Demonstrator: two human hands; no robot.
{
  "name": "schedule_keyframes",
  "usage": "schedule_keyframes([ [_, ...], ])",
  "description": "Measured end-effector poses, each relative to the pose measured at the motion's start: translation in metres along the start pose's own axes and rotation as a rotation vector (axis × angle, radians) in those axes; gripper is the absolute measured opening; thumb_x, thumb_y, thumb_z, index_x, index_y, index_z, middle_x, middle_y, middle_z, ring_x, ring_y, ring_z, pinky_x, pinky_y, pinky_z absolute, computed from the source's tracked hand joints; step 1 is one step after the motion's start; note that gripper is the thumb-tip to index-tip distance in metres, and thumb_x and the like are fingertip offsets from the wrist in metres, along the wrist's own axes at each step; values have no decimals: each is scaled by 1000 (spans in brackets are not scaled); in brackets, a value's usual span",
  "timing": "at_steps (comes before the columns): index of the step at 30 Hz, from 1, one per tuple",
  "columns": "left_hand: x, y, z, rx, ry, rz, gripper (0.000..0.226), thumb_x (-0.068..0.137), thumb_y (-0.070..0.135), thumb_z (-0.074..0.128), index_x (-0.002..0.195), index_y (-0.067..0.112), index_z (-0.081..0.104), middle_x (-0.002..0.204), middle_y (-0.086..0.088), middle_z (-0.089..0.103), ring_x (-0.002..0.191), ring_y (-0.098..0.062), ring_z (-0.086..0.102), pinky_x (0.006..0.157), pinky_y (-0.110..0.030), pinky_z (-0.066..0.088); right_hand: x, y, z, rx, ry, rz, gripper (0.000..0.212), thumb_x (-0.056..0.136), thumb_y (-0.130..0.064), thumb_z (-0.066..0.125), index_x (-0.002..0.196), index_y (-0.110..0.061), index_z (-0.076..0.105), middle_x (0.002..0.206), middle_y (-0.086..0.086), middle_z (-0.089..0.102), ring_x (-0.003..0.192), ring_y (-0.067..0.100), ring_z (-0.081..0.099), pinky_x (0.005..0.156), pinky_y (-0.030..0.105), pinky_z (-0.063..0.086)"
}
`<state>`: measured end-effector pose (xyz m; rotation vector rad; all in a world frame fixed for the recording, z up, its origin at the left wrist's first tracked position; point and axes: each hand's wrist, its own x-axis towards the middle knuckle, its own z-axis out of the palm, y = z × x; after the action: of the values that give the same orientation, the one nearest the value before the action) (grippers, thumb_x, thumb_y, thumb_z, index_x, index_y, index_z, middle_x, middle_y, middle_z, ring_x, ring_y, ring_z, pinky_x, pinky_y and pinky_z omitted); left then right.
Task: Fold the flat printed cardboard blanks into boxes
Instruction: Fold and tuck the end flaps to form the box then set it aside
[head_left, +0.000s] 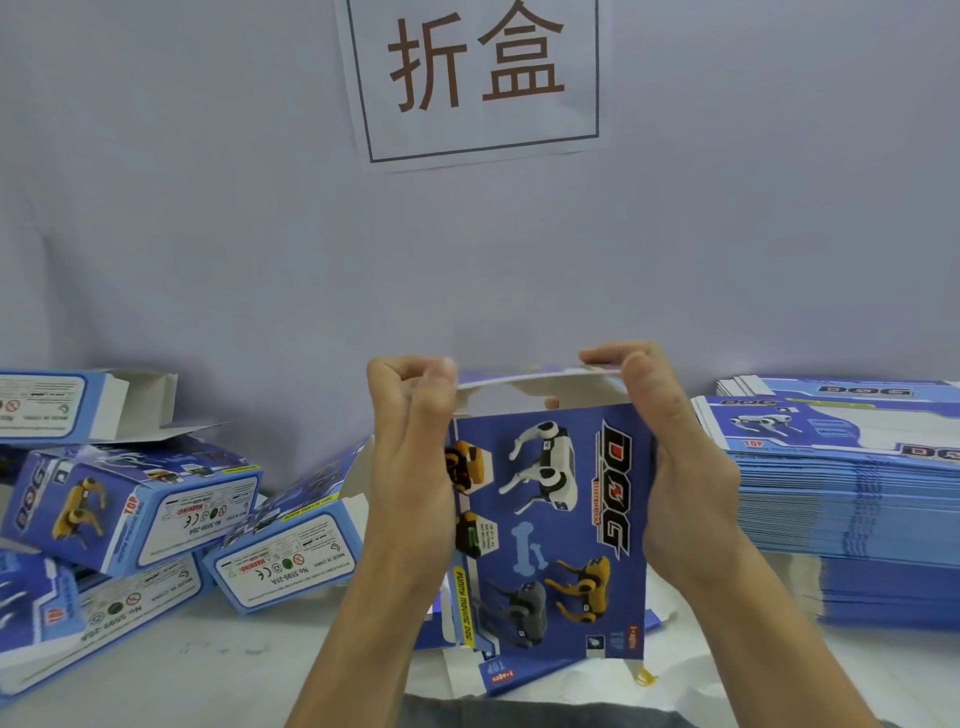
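Between two raised hands, at the middle of the view, stands a partly formed blue box (556, 525), held upright above a pale surface (218, 670). Its broad printed face is turned toward the camera and shows toy robot dogs in white, grey and yellow, a pale bone shape and the word "DOG" running sideways. The left hand (415, 462) presses against the box's left edge, and its fingers (410, 382) are curled at the top corner, where they grip the end of the top flap (540, 376). The right hand (670, 452) cups the right edge, and its fingers (605, 357) are curled over the top, pinching that flap against the thumb. The flap lies bent across the open top, its white underside showing.

To the left, near the box, lies a loose heap of folded boxes (135, 504) in the same blue print, tipped at different angles, some leaning on one another. One at the far left has its white end flaps standing open. To the right, well apart from the heap, sits a tall, neat stack of flat blanks (852, 499), printed side up.

Behind everything hangs a plain pale wall (208, 234). A white paper sign (475, 78) is fixed to it above the hands, bearing two large brown Chinese characters inside a thin dark frame.
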<state>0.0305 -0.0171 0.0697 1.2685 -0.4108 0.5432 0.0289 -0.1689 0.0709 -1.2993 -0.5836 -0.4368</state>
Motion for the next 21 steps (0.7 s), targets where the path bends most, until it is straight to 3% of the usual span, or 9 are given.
schedule_keyframes([
  [2, 1, -2, -4, 10, -73, 9, 20, 76, 52, 57, 94, 43, 57, 92, -3, 73, 84, -28, 73, 71, -53, 57, 3, 2, -5, 41, -18, -11, 24, 75, -25, 55, 97, -16, 57, 79, 12, 65, 61, 11, 69, 54, 21, 53],
  [5, 0, -3, -14, 125, -166, 111, 29, 86, 46, 51, 115, 46, 55, 100, -8, 71, 88, -34, 72, 71, -49, 60, -2, 7, -7, 115, -61, -44, 30, 74, -26, 59, 102, -30, 68, 104, 17, 66, 76, 25, 70, 59, 34, 58],
  [7, 1, -4, -20, 221, -218, 161, 35, 85, 53, 50, 119, 47, 56, 100, -14, 66, 90, -38, 68, 76, -55, 60, -6, 11, -11, 86, -45, -84, 30, 83, -21, 51, 102, -33, 71, 106, 10, 69, 80, 25, 72, 60, 34, 59],
  [11, 4, -8, -25, 326, -268, 244, 31, 88, 55, 49, 116, 43, 56, 87, 2, 70, 67, -10, 64, 64, -27, 56, -6, 12, -18, 63, -53, -75, 29, 90, -24, 46, 105, -31, 69, 99, 6, 74, 82, 24, 73, 63, 33, 59],
  [13, 5, -9, -25, 333, -277, 256, 29, 90, 54, 50, 115, 41, 56, 87, 5, 70, 64, -8, 61, 62, -20, 52, -8, 11, -16, 45, -37, -87, 25, 92, -26, 47, 104, -30, 68, 96, 7, 75, 80, 25, 73, 61, 35, 60],
  [17, 6, -9, -28, 365, -276, 304, 31, 93, 50, 47, 118, 35, 56, 79, 11, 68, 65, -7, 63, 62, -14, 49, -7, 6, -13, -52, 3, -132, 22, 91, -29, 53, 104, -32, 70, 92, 12, 74, 78, 40, 71, 62, 55, 57],
  [19, 4, -9, -25, 321, -258, 283, 29, 92, 50, 47, 115, 35, 57, 84, 10, 71, 73, -11, 68, 63, -19, 54, -7, 6, -13, -60, 14, -129, 21, 91, -28, 54, 105, -31, 70, 95, 9, 75, 82, 32, 74, 64, 50, 60],
  [21, 0, -9, -17, 208, -198, 204, 21, 93, 49, 49, 107, 36, 58, 90, 0, 72, 81, -22, 71, 64, -35, 60, -8, 6, -9, -80, 19, -139, 20, 92, -29, 54, 106, -29, 69, 96, 5, 76, 83, 27, 75, 64, 42, 63],
])
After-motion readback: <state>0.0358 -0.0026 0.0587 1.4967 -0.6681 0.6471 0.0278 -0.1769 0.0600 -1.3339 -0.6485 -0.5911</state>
